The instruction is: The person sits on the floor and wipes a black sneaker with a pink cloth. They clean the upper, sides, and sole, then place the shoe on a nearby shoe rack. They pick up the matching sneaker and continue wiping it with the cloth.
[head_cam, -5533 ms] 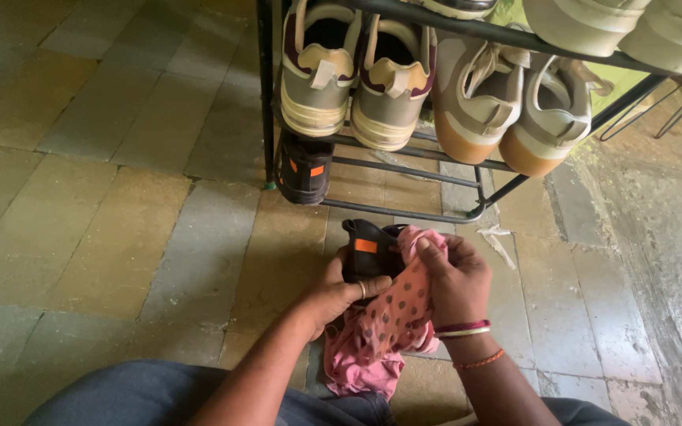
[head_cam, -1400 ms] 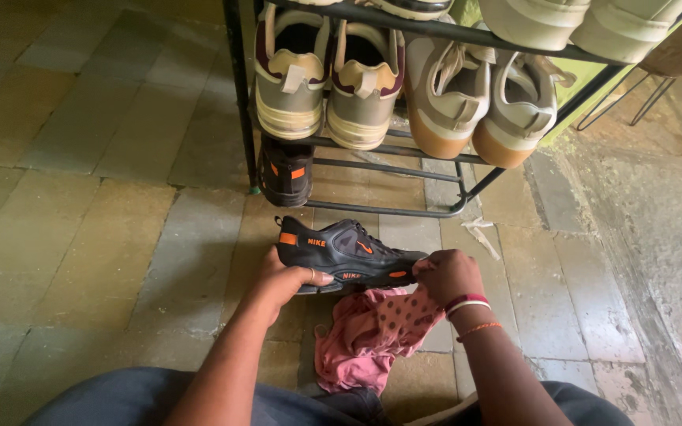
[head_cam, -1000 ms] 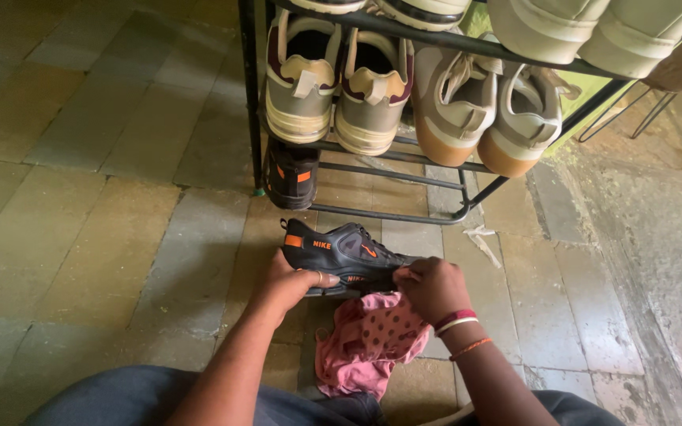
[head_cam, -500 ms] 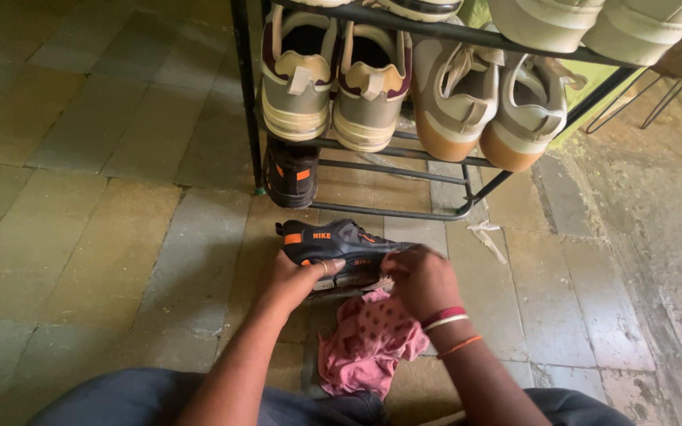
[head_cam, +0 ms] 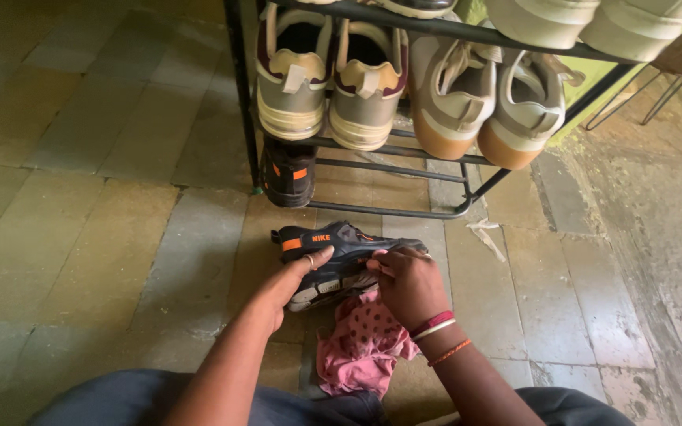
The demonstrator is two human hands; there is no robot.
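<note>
A black sneaker with orange marks lies on its side in front of me, above the tiled floor. My left hand grips its heel end, thumb along the side. My right hand presses a pink dotted cloth against the sneaker's sole near the toe; the cloth hangs down below both hands. The matching black sneaker stands heel-out on the lowest tier of a black metal shoe rack.
The rack's upper tier holds two pairs of beige sneakers, heels toward me, and more pale shoes sit on the tier above. A scrap of paper lies on the floor by the rack's right leg. My knees fill the bottom edge.
The sneaker has been turned from toe-up to lying sideways. My right hand has moved with the cloth from the upper to the sole near the toe. The view has shifted slightly.
</note>
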